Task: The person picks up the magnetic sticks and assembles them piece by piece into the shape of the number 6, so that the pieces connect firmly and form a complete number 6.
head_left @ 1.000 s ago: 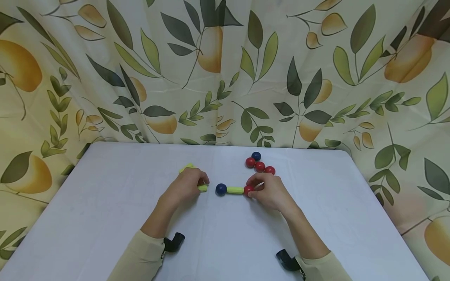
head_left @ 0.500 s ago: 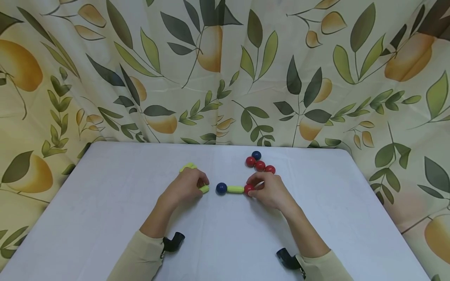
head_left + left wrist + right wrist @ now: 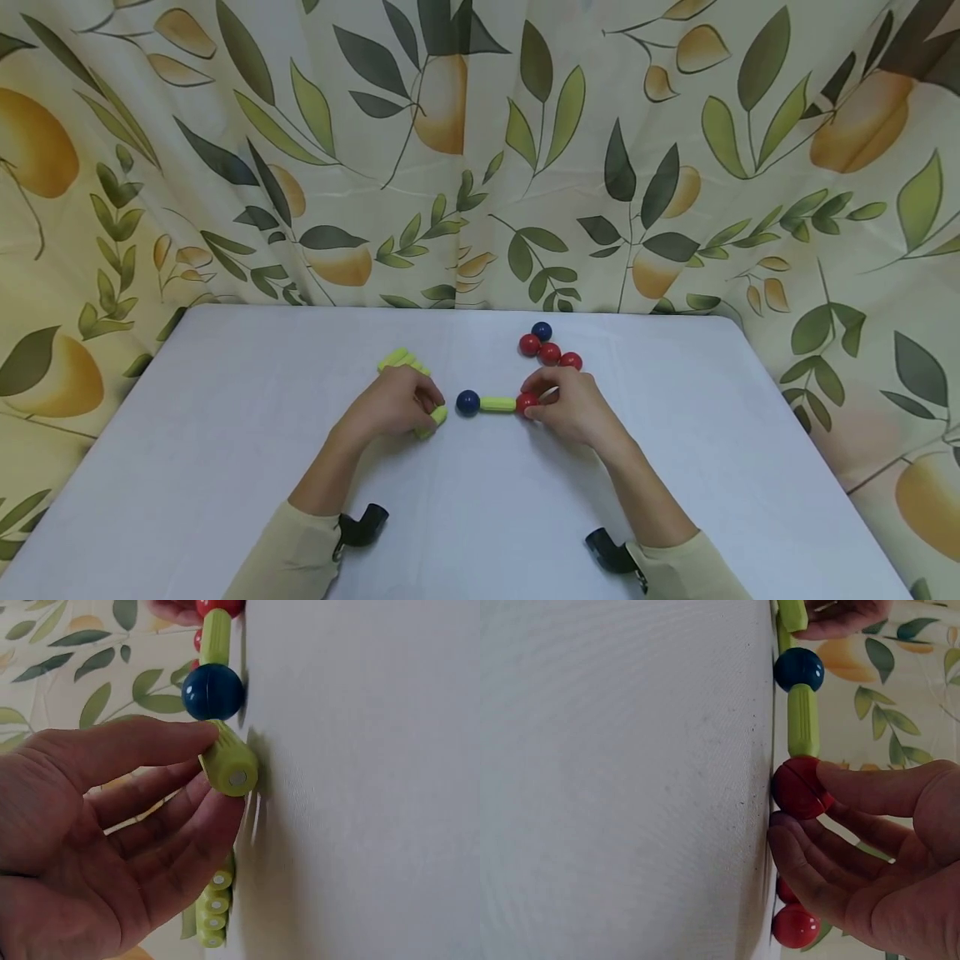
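My left hand [image 3: 393, 404] pinches a yellow-green magnetic rod [image 3: 231, 766] between thumb and fingers; a silvery disc shows in its near end. The rod is tilted and close to a dark blue ball [image 3: 468, 403], with a small gap between them in the head view. From that ball a second yellow-green rod [image 3: 497, 405] runs to a red ball [image 3: 801, 787], the three joined in a straight line on the table. My right hand [image 3: 573, 407] holds the red ball between thumb and fingers, partly covering it in the head view.
Several more yellow-green rods [image 3: 401, 358] lie side by side behind my left hand. Beyond my right hand sit another blue ball [image 3: 542, 331] and several red balls [image 3: 549, 354], touching. A white cloth covers the table [image 3: 465, 517]; a patterned curtain [image 3: 420, 208] hangs behind.
The rod in my left hand has turned from lying nearly level to a slant, its near end toward me. My right hand keeps its hold on the red ball. The head view shifted slightly.
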The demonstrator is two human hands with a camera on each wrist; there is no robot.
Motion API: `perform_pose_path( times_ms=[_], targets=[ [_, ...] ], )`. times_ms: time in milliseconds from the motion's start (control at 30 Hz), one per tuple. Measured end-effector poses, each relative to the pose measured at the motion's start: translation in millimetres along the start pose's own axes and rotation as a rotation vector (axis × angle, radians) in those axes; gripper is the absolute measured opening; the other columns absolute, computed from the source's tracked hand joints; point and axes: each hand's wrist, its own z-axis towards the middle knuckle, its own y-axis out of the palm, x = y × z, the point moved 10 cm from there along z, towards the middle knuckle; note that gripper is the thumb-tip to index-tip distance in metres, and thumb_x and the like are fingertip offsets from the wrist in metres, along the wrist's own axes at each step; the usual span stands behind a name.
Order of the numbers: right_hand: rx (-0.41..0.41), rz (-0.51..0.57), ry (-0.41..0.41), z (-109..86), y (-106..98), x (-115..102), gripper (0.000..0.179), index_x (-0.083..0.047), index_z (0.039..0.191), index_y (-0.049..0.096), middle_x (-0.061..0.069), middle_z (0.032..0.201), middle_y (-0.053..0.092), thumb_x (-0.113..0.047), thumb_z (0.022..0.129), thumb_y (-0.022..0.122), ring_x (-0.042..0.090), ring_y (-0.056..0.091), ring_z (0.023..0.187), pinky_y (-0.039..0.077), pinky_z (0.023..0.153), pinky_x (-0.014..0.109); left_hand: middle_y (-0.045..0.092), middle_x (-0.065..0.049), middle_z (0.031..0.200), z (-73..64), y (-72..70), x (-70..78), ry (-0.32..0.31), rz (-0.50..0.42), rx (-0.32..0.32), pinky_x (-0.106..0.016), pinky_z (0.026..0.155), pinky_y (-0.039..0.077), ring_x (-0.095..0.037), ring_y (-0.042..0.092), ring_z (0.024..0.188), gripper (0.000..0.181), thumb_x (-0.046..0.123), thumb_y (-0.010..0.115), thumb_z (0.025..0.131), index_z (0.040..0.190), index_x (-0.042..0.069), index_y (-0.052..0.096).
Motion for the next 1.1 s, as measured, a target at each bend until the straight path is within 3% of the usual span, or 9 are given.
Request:
perform_pose_path(
  times_ms=[233,633,1100],
  targets=[
    [0.004,0.003,-0.011,-0.5,1.8,-2.6,0.026,-0.012,0.111,0.076,0.005,0.103,0.074,-0.012,0.086,0.084,0.020,0.068,0.091,0.059,0.079,0.034,0.074,-0.004,0.081,-8.2,11.0,-9.4,-0.127,-0.231,-0.023,-0.029,0.066,0.059,-0.016,0.068,0.072,0.021,-0.001,0.087,0.076,0.094,0.007,0.079],
    [0.001,0.012,-0.023,-0.9,3.3,-3.1,0.024,-0.010,0.110,0.076,0.006,0.103,0.074,-0.011,0.087,0.083,0.021,0.068,0.091,0.060,0.080,0.035,0.075,-0.008,0.090,-16.2,34.4,-18.5,-0.271,-0.423,-0.004,-0.030,0.067,0.062,-0.015,0.073,0.068,0.023,0.004,0.088,0.077,0.098,0.004,0.078],
    [-0.005,-0.004,-0.009,-1.0,0.4,-1.8,0.025,-0.011,0.112,0.076,0.006,0.105,0.074,-0.013,0.087,0.083,0.022,0.068,0.094,0.060,0.082,0.036,0.076,-0.010,0.090,-14.4,45.9,-18.8,-0.312,-0.532,0.046,-0.030,0.067,0.063,-0.015,0.073,0.069,0.024,0.004,0.086,0.079,0.100,0.001,0.076]
  ],
)
